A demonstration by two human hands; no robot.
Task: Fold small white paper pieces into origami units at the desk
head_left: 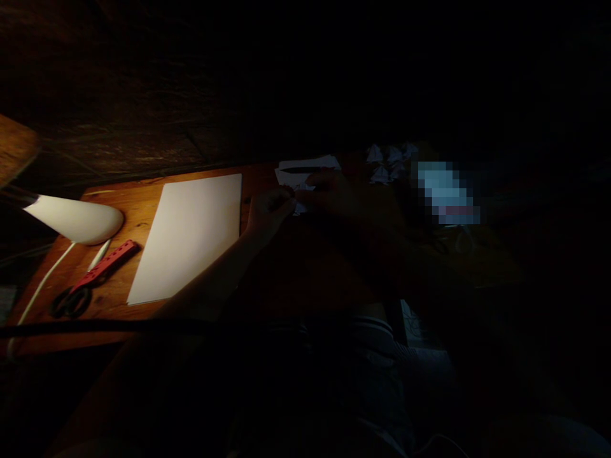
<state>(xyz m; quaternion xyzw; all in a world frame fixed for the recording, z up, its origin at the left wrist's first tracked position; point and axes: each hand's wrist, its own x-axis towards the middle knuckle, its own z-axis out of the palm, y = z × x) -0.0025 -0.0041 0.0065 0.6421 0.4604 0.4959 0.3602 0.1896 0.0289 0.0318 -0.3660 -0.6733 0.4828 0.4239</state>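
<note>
The scene is very dark, lit only from the left. My left hand [270, 208] is curled, its fingers pinched on the edge of a small folded white paper piece [305, 173] near the far side of the wooden desk [138, 203]. My right hand [334, 194] lies in shadow just to the right, fingers bent onto the same paper. A stack of plain white sheets [191, 235] lies flat on the desk to the left of my left forearm.
A white desk lamp head [76, 219] shines at the far left. Red-sheathed scissors [90, 277] and a pen [100, 254] lie beside it. Crumpled white paper [389, 159] sits behind my hands. A blurred bright patch [449, 194] glows at right.
</note>
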